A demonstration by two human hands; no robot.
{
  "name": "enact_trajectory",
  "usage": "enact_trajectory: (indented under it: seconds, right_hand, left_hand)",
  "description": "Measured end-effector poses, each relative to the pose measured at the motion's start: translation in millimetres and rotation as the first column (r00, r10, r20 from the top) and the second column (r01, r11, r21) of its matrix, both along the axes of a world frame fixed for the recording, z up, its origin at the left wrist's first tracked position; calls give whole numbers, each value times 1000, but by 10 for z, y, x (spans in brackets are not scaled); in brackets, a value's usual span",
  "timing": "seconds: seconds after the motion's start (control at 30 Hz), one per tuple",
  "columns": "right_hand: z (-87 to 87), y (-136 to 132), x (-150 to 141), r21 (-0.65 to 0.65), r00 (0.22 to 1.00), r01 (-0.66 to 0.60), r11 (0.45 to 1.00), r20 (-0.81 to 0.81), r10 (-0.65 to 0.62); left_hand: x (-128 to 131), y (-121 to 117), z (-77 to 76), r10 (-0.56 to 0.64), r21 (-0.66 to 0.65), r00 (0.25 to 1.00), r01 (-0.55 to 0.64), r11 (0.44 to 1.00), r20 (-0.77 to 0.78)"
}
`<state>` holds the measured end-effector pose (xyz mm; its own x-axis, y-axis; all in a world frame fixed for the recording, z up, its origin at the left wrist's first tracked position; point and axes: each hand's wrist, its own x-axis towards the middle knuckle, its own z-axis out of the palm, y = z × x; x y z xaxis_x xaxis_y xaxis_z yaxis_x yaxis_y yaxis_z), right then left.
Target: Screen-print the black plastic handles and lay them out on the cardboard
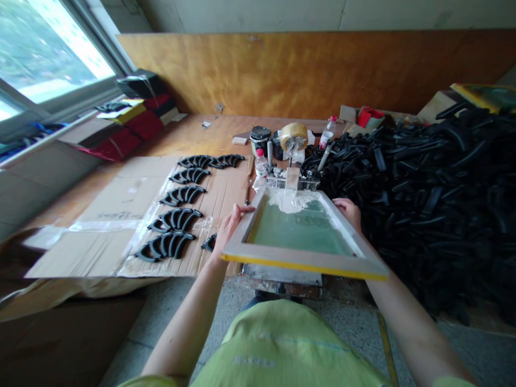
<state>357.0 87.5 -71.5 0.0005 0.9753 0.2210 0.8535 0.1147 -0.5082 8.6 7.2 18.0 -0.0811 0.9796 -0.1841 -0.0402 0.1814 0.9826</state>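
Observation:
A screen printing frame (pixel 300 256) with a yellow front edge and green mesh (pixel 298 231) is tilted up toward me over a small metal base (pixel 282 275). My left hand (pixel 230 230) grips its left side, and my right hand (pixel 350 214) has hold of the right side, its fingers partly hidden. White ink (pixel 292 203) lies thick along the far end of the mesh. A pale flat scraper (pixel 292 180) rests upright in that ink. Behind the frame is a clamp (pixel 312 184) smeared with white.
Rows of curved black plastic parts (pixel 173 245) lie on cardboard (pixel 108 199) at left. Many more black parts (pixel 423 204) are heaped at right. Two red-capped bottles (pixel 260 164), an ink tub (pixel 260 138) and a tape roll (pixel 293 136) stand behind the frame.

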Motion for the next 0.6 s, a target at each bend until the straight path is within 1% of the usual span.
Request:
enact_trajectory:
  seconds: [0.03, 0.1, 0.17, 0.2, 0.23, 0.27, 0.3, 0.37, 0.43, 0.53, 0.6]
  right_hand:
    - [84, 82, -3, 32, 999, 5, 999, -32, -4]
    - [244, 251, -156, 142, 996, -7, 990, -84, 19]
    - [366, 415, -444, 241, 993, -103, 965, -35, 115]
    - [404, 488, -602, 249, 984, -177, 952, 34, 174]
    - [427, 551, -750, 222, 967, -249, 943, 109, 229]
    - [434, 602, -877, 170, 945, -305, 937, 178, 275]
    - [427, 638, -976, 107, 925, -334, 937, 230, 303]
    - [384, 662, -1090, -9, 901, -333, 943, 292, 321]
    - [319, 611, -1118, -89, 889, -316, 944, 320, 328]
    - [221, 392, -1082, -132, 858, -352, 927, 350, 375]
    - [182, 190, -1026, -125, 813, -436, 891, 369, 450]
  left_hand:
    - [-46, -87, -119, -28, -68, 999, 27, 997, -15]
    - [-96, -214, -407, -55, -161, 999, 54, 985, 2]
    - [-94, -268, -726, -55, -212, 997, 65, 975, 52]
    - [-83, -274, -878, -49, -220, 997, 63, 973, 67]
    - [-70, -269, -1014, -41, -225, 997, 55, 973, 68]
    - [-60, -260, -1130, -33, -228, 998, 45, 973, 57]
    - [-54, -249, -1223, -27, -232, 999, 36, 972, 41]
    - [-56, -232, -1342, -31, -240, 999, 35, 970, 20]
    - [-70, -227, -1395, -41, -243, 999, 45, 969, 19]
    - [-89, -230, -1418, -25, -248, 999, 30, 968, 23]
    - [-94, -232, -1426, -12, -257, 1000, 17, 966, 20]
